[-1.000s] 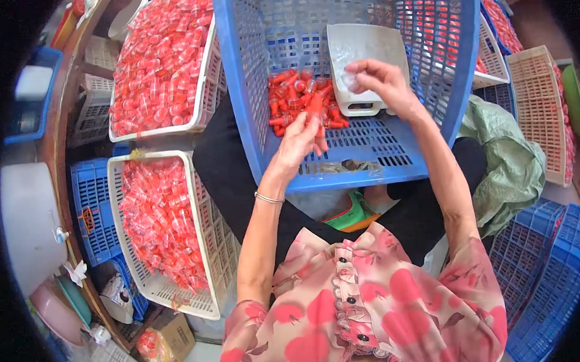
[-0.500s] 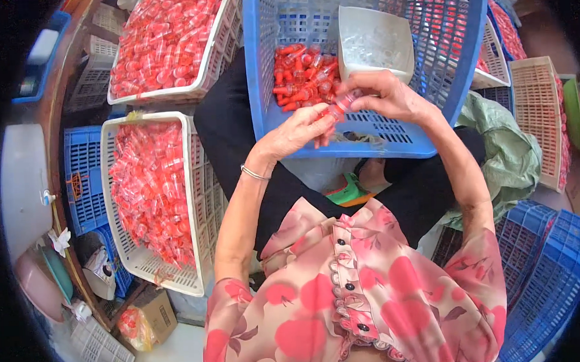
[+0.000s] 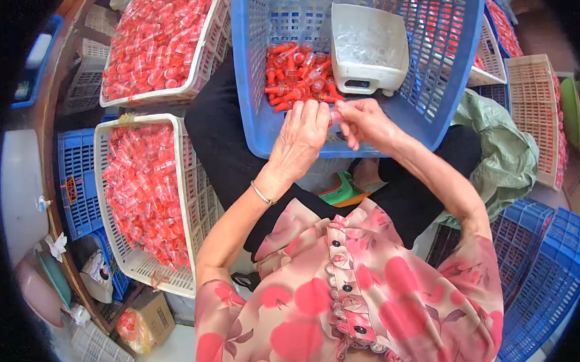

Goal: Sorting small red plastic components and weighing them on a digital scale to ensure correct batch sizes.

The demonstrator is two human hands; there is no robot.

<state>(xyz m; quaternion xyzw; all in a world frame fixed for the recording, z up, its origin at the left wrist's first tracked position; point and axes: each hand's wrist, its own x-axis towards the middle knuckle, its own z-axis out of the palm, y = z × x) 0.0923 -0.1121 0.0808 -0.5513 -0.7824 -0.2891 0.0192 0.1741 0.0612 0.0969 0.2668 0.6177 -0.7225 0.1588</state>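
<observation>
Both my hands meet over the near rim of a blue basket point(image 3: 253, 125). My left hand point(image 3: 303, 134) is closed with its knuckles up. Between it and my right hand point(image 3: 368, 125) a small pink-and-clear plastic piece point(image 3: 334, 117) shows, mostly hidden by fingers. The right thumb and forefinger pinch its other end, while the remaining right fingers curl loosely below. Just beyond my hands, red plastic pieces point(image 3: 299, 75) with clear ends lie heaped in the basket. Beside them stands a white box-shaped container point(image 3: 370, 76) with a small dark display, holding small clear parts point(image 3: 368, 47).
Two white baskets on the left, a near one point(image 3: 183, 204) and a far one point(image 3: 197, 88), are piled with pink-red pieces. To the right lie a green sack point(image 3: 503, 148), a beige basket point(image 3: 533, 108) and blue crates point(image 3: 548, 268). A cardboard box point(image 3: 155, 316) sits at lower left.
My left hand has turned knuckles-up and covers more of the piece. Both hands have come slightly nearer. The view has shifted, showing more of the white container's front.
</observation>
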